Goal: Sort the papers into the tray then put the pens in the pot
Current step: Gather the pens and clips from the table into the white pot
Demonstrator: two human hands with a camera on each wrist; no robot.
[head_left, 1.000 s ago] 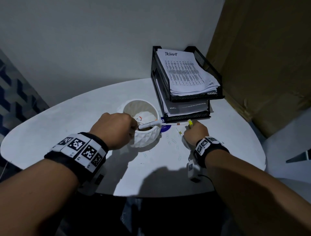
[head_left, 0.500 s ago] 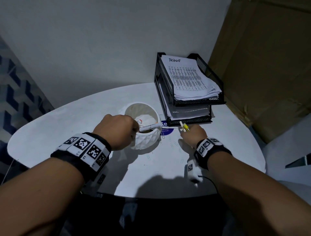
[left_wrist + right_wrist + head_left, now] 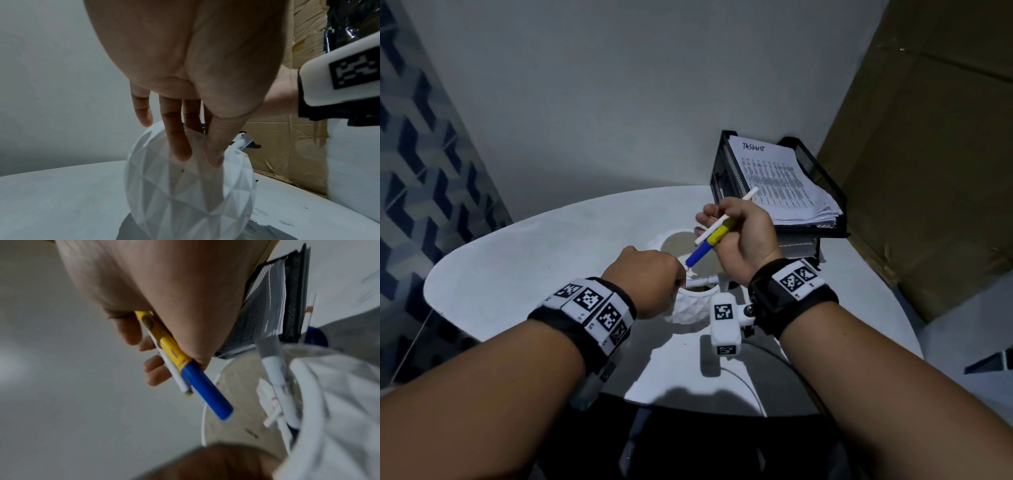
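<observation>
While your right hand point(image 3: 739, 236) is gripping the blue-and-yellow marker point(image 3: 707, 245) and white pen point(image 3: 724, 219) above the pot point(image 3: 688, 308), your left hand's point(image 3: 650, 277) fingers are clasping its rim; releasing off-centre, they risk glancing off that rim.

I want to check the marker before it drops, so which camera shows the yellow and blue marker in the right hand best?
The right wrist view: the yellow and blue marker fills the frame, held in the right hand beside a thin white pen. The head view shows it smaller, above the pot. The left wrist view doesn't show it.
</observation>
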